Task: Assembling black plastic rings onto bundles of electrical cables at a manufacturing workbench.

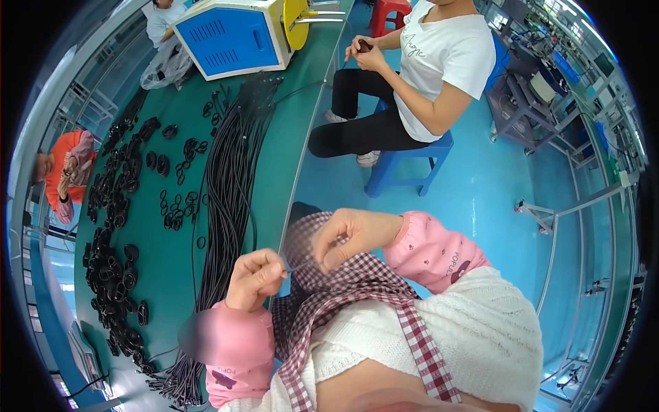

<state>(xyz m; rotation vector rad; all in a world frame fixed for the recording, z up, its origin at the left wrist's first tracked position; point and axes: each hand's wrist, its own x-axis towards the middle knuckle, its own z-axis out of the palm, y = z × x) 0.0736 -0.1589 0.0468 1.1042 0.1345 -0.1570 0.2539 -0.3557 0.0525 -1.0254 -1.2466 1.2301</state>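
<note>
My left hand is closed, pinching one end of a thin pale wire at the edge of the green table. My right hand pinches the other end, a short way to the right, above my checked apron. Both wrists wear pink sleeve covers. Just left of my left hand lies a long bundle of black cables running up the table.
Several coiled black cable loops cover the table's left side. A blue and yellow machine stands at the far end. A person in a white shirt sits on a blue stool. Another person in orange sits at left.
</note>
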